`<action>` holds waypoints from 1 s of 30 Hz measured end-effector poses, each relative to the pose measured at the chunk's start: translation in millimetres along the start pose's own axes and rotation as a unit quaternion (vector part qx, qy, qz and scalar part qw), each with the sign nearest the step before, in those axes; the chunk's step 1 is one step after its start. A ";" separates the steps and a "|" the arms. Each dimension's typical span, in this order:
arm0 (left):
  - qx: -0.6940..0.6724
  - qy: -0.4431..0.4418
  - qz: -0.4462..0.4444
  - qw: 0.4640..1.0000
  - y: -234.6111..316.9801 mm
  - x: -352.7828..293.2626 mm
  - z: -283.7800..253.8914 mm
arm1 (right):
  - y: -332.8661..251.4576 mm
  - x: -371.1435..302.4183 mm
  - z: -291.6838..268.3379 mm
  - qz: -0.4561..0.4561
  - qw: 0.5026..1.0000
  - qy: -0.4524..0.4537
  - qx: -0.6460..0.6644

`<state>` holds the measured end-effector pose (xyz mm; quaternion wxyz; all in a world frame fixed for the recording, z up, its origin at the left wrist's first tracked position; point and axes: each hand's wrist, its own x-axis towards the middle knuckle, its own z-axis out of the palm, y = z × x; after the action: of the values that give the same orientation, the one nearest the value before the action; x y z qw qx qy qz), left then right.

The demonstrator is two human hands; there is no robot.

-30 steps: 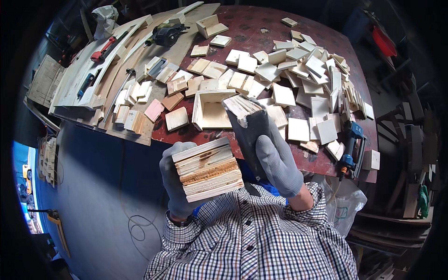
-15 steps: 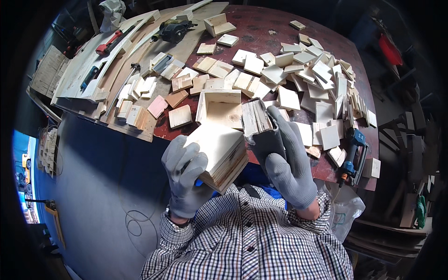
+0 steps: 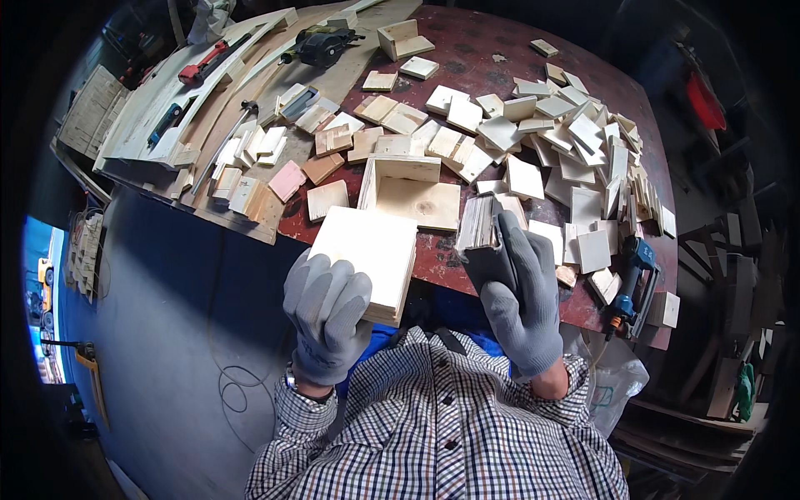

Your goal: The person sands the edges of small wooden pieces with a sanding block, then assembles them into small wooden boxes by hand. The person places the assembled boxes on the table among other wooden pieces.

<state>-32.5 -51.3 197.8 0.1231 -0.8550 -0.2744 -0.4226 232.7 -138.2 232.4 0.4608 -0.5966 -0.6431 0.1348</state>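
Evidently, the broad red tabletop [image 3: 492, 25] is the biggest thing at hand, and the person's work is held up just in front of its near edge. There an open wooden corner piece [image 3: 417, 200] rests, close beyond both hands.

The thick square wooden block [image 3: 367, 250] is in the gloved left hand [image 3: 329, 308], pale face up. The fingers lie side by side, bent over its left edge onto that face; the thumb is hidden, so I cannot tell where it presses. It looks solid and stiff, probably fairly weighty for one hand, and hard to damage apart from chipped corners. Smooth faces might slide against knit fabric, so a grip across two opposite edges, with the palm beneath, seems surest.

Smaller, the dark-covered block [image 3: 483, 262] is in the gloved right hand [image 3: 525, 292], layered end upward, apart from the wooden block. Thumb and fingers pinch it from opposite sides. It is likely light and rigid, its covering possibly rough and frayed at the rim; the flat sides are the place to hold.

Off to the right lies a blue nail gun [image 3: 635, 283]. Smallest are the loose wooden squares [image 3: 595, 250].
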 end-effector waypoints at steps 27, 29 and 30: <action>0.072 0.030 -0.008 0.997 -1.2 8.4 -10.3 | -12.2 -25.0 4.1 -0.115 0.989 -0.076 -0.048; 0.039 0.010 -0.003 0.999 -5.2 4.8 -15.2 | -4.8 -4.5 4.8 -0.114 0.992 -0.003 -0.044; 0.024 0.002 -0.001 1.000 -5.1 3.8 -15.9 | -14.0 9.2 0.1 -0.112 0.991 0.011 -0.072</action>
<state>-43.9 -52.8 210.4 0.1438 -0.8506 -0.2851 -0.4178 224.9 -133.5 246.4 0.4358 -0.5539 -0.7088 0.0295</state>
